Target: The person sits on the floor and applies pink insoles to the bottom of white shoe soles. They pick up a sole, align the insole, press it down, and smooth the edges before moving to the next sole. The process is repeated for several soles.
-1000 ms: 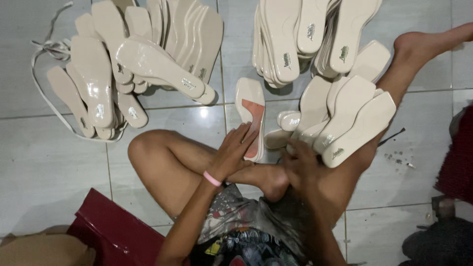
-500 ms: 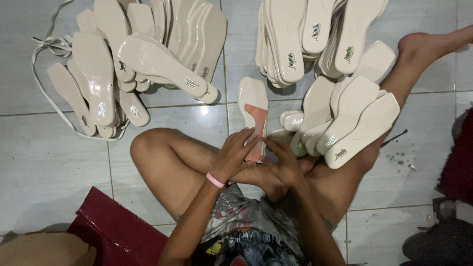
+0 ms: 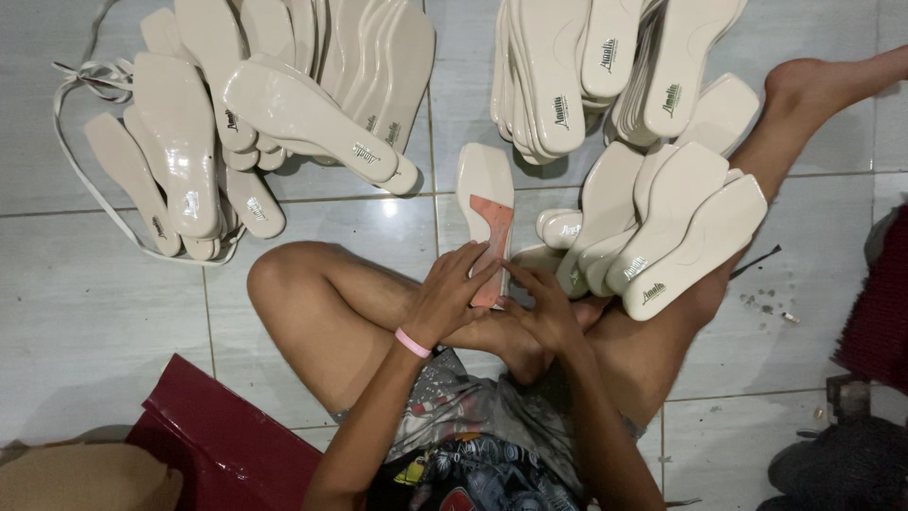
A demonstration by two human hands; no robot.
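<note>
I sit cross-legged on a tiled floor. A cream shoe insole [image 3: 484, 182] with a reddish-brown shank piece [image 3: 492, 248] on it lies between my knees, toe end pointing away. My left hand [image 3: 448, 295], with a pink wristband, grips its heel end from the left. My right hand [image 3: 544, 310] holds the same end from the right, fingers touching the shank piece.
Piles of glossy cream insoles lie at upper left [image 3: 284, 95], upper right [image 3: 586, 66] and over my right leg [image 3: 662, 227]. A white strap [image 3: 85, 151] loops around the left pile. A dark red sheet [image 3: 218, 445] lies at lower left. A dark shoe [image 3: 842, 468] sits at lower right.
My right hand has come up from my lap and joined the left on the insole's heel end. The insole has stayed in place on the floor.
</note>
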